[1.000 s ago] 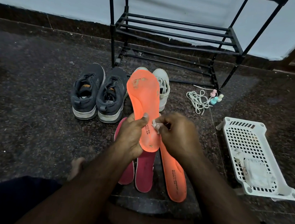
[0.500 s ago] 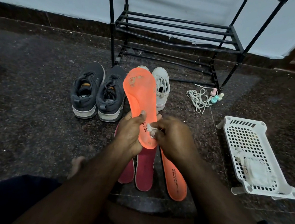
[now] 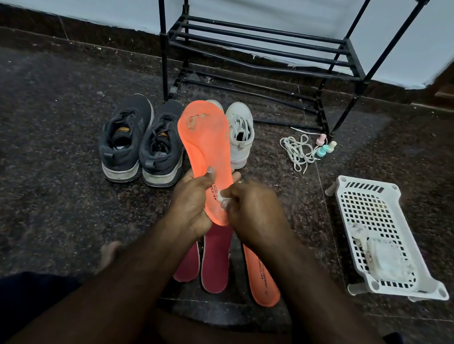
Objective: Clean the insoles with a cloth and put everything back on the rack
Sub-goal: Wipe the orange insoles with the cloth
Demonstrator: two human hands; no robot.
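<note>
I see the left hand gripping the raised orange insole at its heel; right hand fingers pinch a small white cloth against it. Risk: the thin insole could flex and slip from a heel-only grip. The white basket, right, holds white packets; the far rack holds nothing visible.

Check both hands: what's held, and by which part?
Left hand grips the raised orange insole by its heel end, thumb on top. Right hand pinches a small white cloth against that heel.
</note>
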